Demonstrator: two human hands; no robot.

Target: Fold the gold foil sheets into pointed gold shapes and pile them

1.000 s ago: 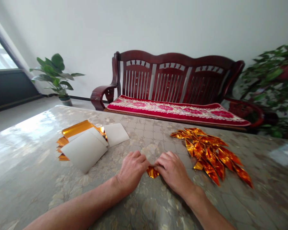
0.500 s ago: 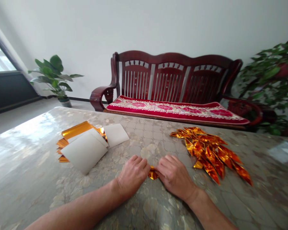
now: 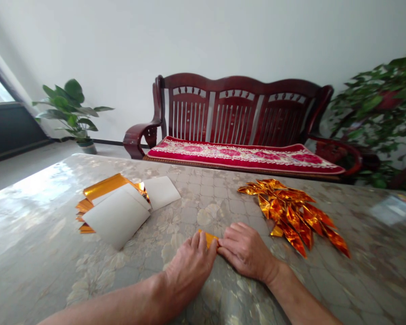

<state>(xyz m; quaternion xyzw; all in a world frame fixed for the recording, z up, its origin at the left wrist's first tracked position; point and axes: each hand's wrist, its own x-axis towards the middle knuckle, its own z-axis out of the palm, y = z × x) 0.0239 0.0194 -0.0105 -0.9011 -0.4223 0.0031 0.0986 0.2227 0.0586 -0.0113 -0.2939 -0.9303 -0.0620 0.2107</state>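
A small folded piece of gold foil paper (image 3: 209, 238) lies on the table between my hands, partly covered by fingers. My left hand (image 3: 192, 262) is closed on its left and near side, fingers pressed down over it. From the right, my right hand (image 3: 242, 248) pinches its corner between thumb and fingers. To the right lies a pile of folded gold foil shapes (image 3: 292, 212) with pointed ends. On the left is a loose stack of foil sheets (image 3: 120, 216), some white side up, others showing gold.
The table (image 3: 203, 194) has a glossy patterned cover. A clear plastic packet (image 3: 392, 210) lies at its right edge. Behind stands a dark red wooden bench (image 3: 237, 108) with a red floral cushion (image 3: 243, 153). Potted plants (image 3: 71, 106) flank it.
The gold foil paper has turned and now shows a flat face at its far side. My left hand has shifted nearer and rotated over it; my right hand still pinches. The view moved slightly.
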